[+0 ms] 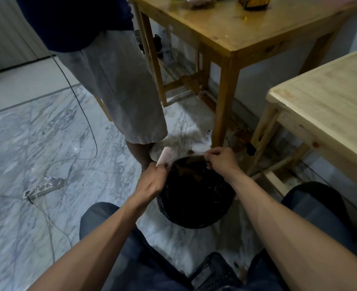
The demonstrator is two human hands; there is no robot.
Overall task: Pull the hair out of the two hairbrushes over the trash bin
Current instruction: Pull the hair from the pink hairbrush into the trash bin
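Hairbrush (166, 158) — pink, gripped by the handle in the left hand (150, 181), bristles facing the far rim of the black-lined trash bin (196, 215). Right hand (220, 159) pinches a dark hair tuft over the bin. Step: stripping — next, release it. Second brush unseen.

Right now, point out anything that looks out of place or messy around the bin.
A power strip lies loose on the marble floor left of the trash bin, with thin cables trailing across the tiles near the seated person's feet. That looks like a trip hazard. Nothing appears spilled beside the bin.
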